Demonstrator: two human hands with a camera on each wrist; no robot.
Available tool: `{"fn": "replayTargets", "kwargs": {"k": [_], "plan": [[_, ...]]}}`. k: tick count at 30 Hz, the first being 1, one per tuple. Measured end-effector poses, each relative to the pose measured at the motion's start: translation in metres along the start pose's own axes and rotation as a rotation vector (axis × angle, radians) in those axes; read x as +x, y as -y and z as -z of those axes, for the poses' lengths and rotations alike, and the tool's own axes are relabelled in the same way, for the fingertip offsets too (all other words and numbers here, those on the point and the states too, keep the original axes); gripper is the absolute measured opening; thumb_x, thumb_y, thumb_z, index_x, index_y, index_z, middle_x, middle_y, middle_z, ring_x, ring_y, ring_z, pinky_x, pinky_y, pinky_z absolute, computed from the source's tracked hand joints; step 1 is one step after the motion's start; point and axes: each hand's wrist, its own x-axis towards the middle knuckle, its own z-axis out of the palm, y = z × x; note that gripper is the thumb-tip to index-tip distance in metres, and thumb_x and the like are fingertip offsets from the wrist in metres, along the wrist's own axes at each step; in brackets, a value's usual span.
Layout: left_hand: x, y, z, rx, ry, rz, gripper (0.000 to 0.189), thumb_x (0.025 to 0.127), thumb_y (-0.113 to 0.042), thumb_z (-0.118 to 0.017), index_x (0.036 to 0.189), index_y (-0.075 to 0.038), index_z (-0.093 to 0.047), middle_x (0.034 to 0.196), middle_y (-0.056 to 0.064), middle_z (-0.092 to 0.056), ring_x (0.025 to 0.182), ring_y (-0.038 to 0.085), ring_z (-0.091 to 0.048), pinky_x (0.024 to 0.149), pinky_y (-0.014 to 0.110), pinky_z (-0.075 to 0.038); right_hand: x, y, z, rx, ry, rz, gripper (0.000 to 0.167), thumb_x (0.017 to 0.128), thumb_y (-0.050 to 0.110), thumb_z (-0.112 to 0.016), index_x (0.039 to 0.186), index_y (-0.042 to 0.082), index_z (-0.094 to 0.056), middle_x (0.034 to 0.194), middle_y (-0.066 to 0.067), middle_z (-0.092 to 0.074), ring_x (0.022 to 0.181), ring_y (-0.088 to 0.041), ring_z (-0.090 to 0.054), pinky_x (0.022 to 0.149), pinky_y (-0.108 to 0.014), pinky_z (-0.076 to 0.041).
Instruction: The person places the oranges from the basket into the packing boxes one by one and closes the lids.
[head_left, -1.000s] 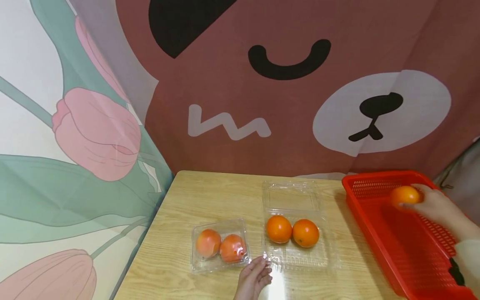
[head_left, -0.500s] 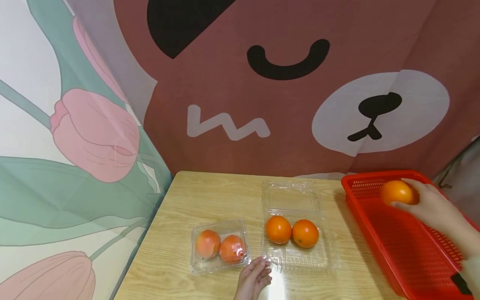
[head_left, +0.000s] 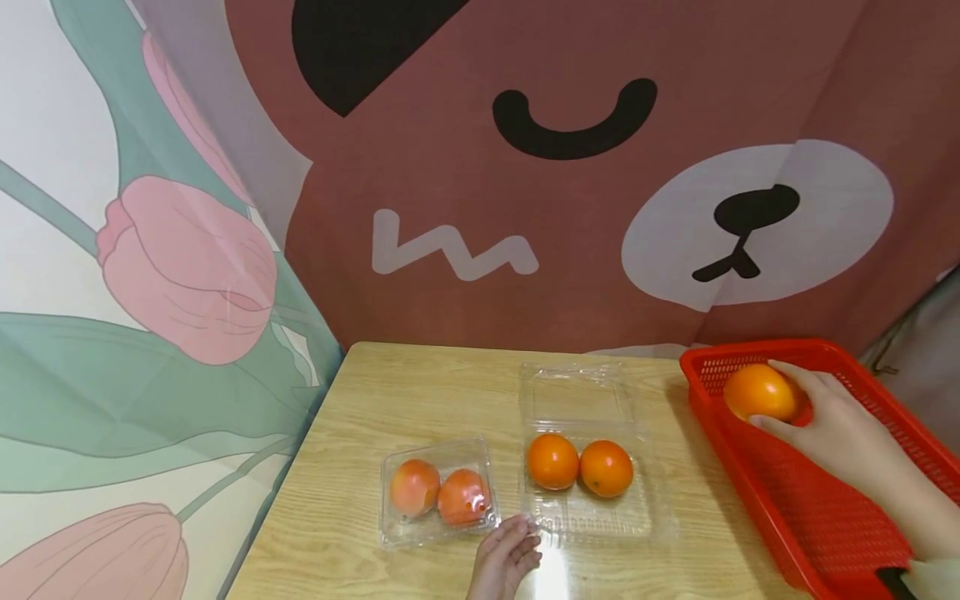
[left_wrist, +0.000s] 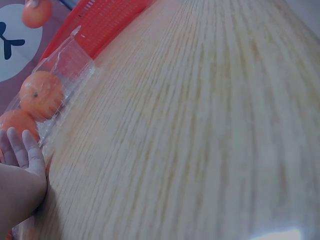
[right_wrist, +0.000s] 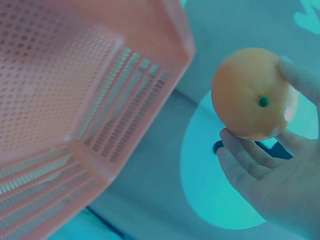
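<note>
My right hand (head_left: 832,425) holds an orange (head_left: 759,393) over the far left part of the red basket, fingers and thumb at its sides. The right wrist view shows this orange (right_wrist: 250,95) with its green stem spot, beyond the basket's rim. Two more oranges (head_left: 552,461) (head_left: 607,468) sit side by side in an opened clear plastic clamshell container (head_left: 600,521), its lid laid back toward the wall. With thumb and fingertips, my left hand (head_left: 506,554) pinches the container's near left corner; in the left wrist view the thumb is hidden.
Left of the container is a smaller clear plastic box (head_left: 397,529) with two pinkish-red fruits (head_left: 415,487) inside. The red basket (head_left: 735,492) stands along the right side of the wooden table (head_left: 420,383). A printed curtain (head_left: 450,308) hangs behind.
The right hand has carried the orange leftward across the basket toward its left rim. My left hand has stayed at the container's corner.
</note>
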Motion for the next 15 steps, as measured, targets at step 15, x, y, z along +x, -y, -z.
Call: {"fn": "replayTargets", "kwargs": {"k": [15], "plan": [[0.0, 0.002, 0.001, -0.013, 0.035, -0.012, 0.021, 0.099, -0.007, -0.053, 0.097, -0.022, -0.068, 0.097, -0.007, -0.067, 0.089, 0.006, -0.064, 0.08, 0.023, -0.054, -0.028, 0.051, -0.015, 0.027, -0.004, 0.096, 0.088, 0.071, 0.03, -0.09, 0.141, 0.002, -0.045, 0.123, -0.026, -0.049, 0.107, -0.046, -0.049, 0.078, -0.069, -0.045]]}}
